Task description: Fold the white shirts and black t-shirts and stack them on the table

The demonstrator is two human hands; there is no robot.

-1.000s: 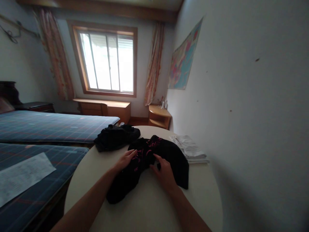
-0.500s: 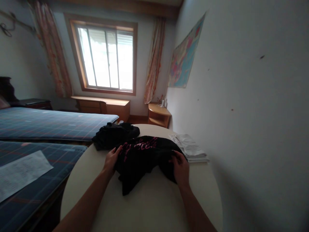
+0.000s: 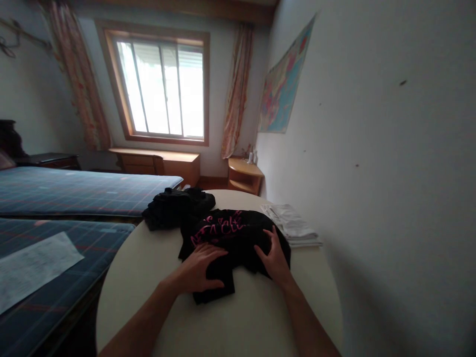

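Note:
A black T-shirt (image 3: 238,250) with pink lettering lies bunched on the round cream table (image 3: 241,322). Over its near left part is my left hand (image 3: 203,267), palm down, thumb and fingers apart. On the right side of the shirt rests my right hand (image 3: 273,255), its fingers spread on the cloth. A short black flap, perhaps a sleeve, sticks out toward me below the left hand. Behind the shirt on the left sits a heap of dark clothing (image 3: 174,208), close against it. Folded white cloth (image 3: 293,228) lies just beyond the shirt's right end.
To the left stand beds with blue plaid mattresses (image 3: 85,191); a printed sheet (image 3: 40,265) lies on the nearer one. The white wall (image 3: 390,198) runs close along the table's right. Farther back are a wooden desk (image 3: 178,158) and a corner shelf (image 3: 245,171).
My left hand has let go of the shirt's left edge and moved right and nearer, opening. My right hand's fingers have spread. The shirt's lettering lies flatter, and its near flap has shifted right.

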